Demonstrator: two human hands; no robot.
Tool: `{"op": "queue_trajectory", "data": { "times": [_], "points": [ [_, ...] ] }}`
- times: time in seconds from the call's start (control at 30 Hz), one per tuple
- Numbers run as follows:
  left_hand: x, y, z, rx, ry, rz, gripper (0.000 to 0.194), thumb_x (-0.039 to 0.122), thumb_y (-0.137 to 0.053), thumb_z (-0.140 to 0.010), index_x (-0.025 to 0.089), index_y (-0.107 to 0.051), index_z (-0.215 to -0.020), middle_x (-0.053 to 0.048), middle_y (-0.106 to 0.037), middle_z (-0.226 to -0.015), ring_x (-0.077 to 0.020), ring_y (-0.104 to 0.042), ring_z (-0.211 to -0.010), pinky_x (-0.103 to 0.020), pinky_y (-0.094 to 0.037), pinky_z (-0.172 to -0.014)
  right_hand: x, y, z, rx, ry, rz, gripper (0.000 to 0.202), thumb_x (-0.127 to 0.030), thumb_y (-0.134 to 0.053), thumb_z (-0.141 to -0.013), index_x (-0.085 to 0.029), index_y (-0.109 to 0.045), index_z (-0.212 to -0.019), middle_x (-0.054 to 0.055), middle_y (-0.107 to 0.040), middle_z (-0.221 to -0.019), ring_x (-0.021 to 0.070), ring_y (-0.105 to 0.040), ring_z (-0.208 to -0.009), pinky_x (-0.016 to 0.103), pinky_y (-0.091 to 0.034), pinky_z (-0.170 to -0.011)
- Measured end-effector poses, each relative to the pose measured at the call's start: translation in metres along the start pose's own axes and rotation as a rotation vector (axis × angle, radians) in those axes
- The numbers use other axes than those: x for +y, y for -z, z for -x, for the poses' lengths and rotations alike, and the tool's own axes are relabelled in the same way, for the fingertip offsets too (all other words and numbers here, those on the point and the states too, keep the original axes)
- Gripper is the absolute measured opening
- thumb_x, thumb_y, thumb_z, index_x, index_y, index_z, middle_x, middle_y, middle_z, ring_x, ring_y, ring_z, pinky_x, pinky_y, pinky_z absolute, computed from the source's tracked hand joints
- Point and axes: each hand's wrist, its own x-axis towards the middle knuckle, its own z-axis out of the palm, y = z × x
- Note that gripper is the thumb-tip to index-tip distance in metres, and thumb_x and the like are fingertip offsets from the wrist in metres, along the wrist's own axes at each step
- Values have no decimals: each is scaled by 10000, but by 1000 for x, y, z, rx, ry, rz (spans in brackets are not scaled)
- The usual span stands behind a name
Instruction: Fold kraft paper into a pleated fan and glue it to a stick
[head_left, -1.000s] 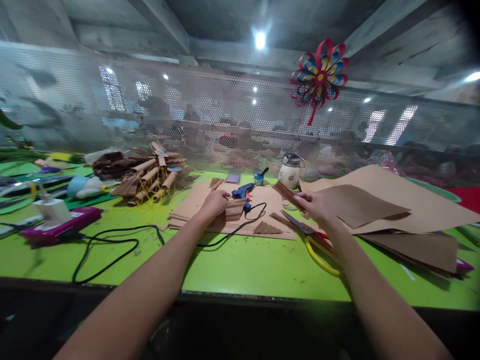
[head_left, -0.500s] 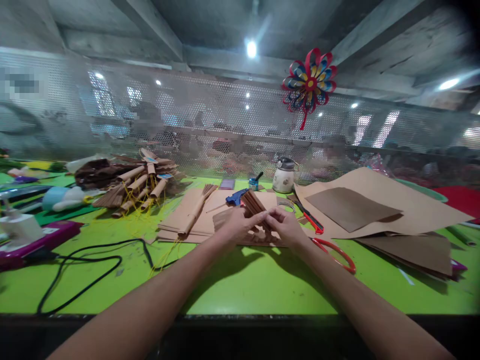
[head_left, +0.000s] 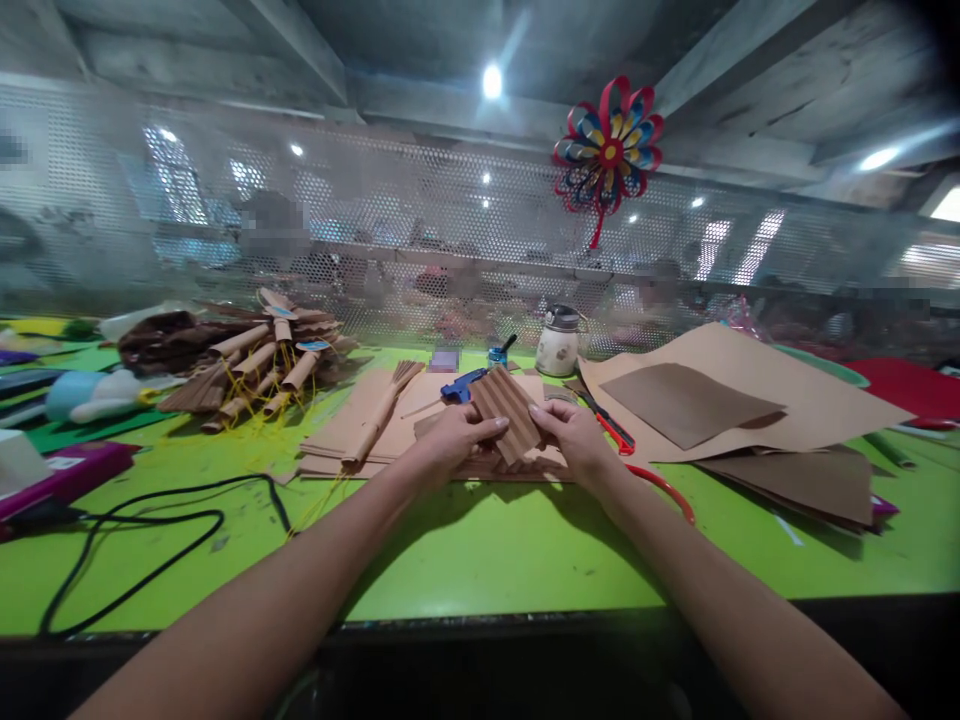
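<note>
Between my two hands is a piece of pleated brown paper [head_left: 508, 412], tilted and spread so its folds show as stripes. My left hand [head_left: 456, 436] pinches its left edge with the thumb on top. On the opposite edge, my right hand [head_left: 568, 432] grips it between thumb and fingers. Below lies a stack of brown paper sheets [head_left: 322, 462]. A rolled paper piece with a fringed end [head_left: 379, 420] rests on that stack's left side. Just behind my left hand is a blue glue gun [head_left: 461, 385].
Red-handled scissors [head_left: 616, 432] lie right of my hands, near large brown sheets [head_left: 840, 410]. A white jar [head_left: 558, 345] and small blue pot [head_left: 498, 357] stand behind. Bundled paper rolls [head_left: 259, 360], a black cable [head_left: 150, 490] and a purple power strip [head_left: 75, 480] are at left.
The pleated paper has been opened out from a narrow folded bundle to a wider panel, and my hands have moved slightly apart. The whole view has shifted a little.
</note>
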Motion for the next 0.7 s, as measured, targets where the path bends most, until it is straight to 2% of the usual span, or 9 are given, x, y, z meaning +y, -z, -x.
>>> {"op": "queue_trajectory", "data": {
  "times": [0.13, 0.23, 0.33, 0.5, 0.63, 0.7],
  "points": [
    [2, 2, -1, 46, 1, 44, 273, 284, -766, -636, 125, -672, -837, -94, -691, -816, -174, -634, -734, -288, -480, -694, -3, 1, -1, 58, -42, -86, 344, -442, -749, -600, -162, -553, -570, -38, -479, -520, 90, -430, -479, 235, -388, -477],
    [0, 6, -2, 45, -22, 68, 216, 285, -764, -640, 128, -623, -691, -42, -643, -681, -127, -598, -640, -276, -475, -685, -3, 2, -2, 109, -73, -156, 350, -442, -761, -560, -162, -552, -580, -31, -490, -541, 95, -431, -490, 235, -380, -460],
    [-3, 10, -3, 53, -51, 68, 258, 288, -760, -648, 132, -559, -601, -3, -583, -587, -99, -561, -573, -261, -469, -659, -4, 7, -4, 129, -65, -169, 343, -451, -736, -573, -168, -545, -606, -19, -509, -577, 107, -451, -519, 234, -381, -460],
    [-3, 16, -6, 103, -82, 156, 201, 258, -746, -665, 130, -599, -717, -23, -615, -679, -104, -584, -641, -215, -453, -617, -4, 17, -8, 168, -17, -146, 322, -447, -702, -616, -181, -520, -610, -24, -508, -604, 104, -441, -533, 230, -378, -475],
    [3, 14, -6, 31, -97, 302, 303, 412, -674, -750, 159, -615, -905, -55, -635, -861, -124, -611, -779, -205, -477, -642, -1, 15, -7, 115, 5, -78, 293, -402, -730, -633, -173, -556, -583, -39, -469, -543, 95, -405, -503, 230, -343, -472],
    [6, 12, -5, 36, -67, 290, 365, 467, -665, -747, 165, -602, -942, -47, -623, -836, -108, -602, -720, -192, -472, -600, -1, 12, -5, 47, 22, -24, 297, -411, -722, -656, -170, -566, -581, -39, -470, -533, 95, -408, -500, 232, -333, -477]
  ]
}}
